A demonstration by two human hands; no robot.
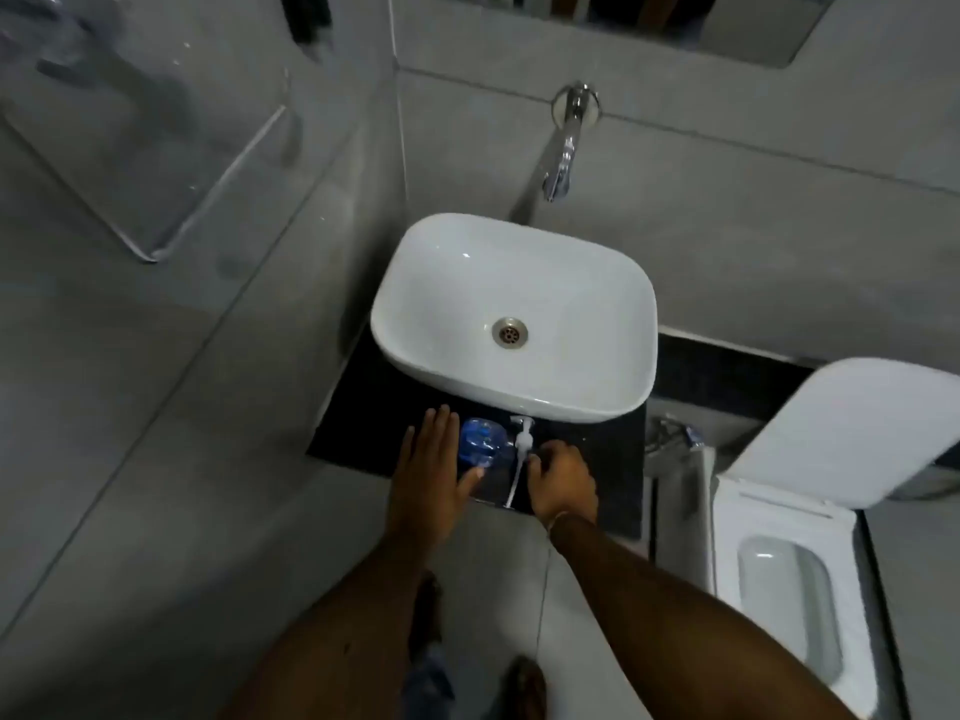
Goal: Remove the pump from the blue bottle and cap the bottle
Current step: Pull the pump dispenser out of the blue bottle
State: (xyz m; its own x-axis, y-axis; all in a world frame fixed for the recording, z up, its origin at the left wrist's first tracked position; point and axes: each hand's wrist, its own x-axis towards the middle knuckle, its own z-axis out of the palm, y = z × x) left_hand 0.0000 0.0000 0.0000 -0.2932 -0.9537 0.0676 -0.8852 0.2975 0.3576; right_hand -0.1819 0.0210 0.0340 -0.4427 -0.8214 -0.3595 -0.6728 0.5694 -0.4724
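The blue bottle (pixel 480 443) stands on the black counter (pixel 363 439), just in front of the basin. My left hand (pixel 428 470) rests against its left side with fingers stretched out and the thumb touching its near side. The white pump (pixel 521 433) is out of the bottle, immediately to its right, its head toward the basin and its long dip tube running back to the counter's front edge. My right hand (pixel 563 480) has its fingers curled on the tube's middle. No cap is visible.
A white basin (pixel 405 324) fills the back of the counter, with a chrome wall tap (pixel 563 148) above it. To the right stands a toilet (pixel 727 517) with its lid raised. A glass shelf (pixel 208 189) juts from the left wall.
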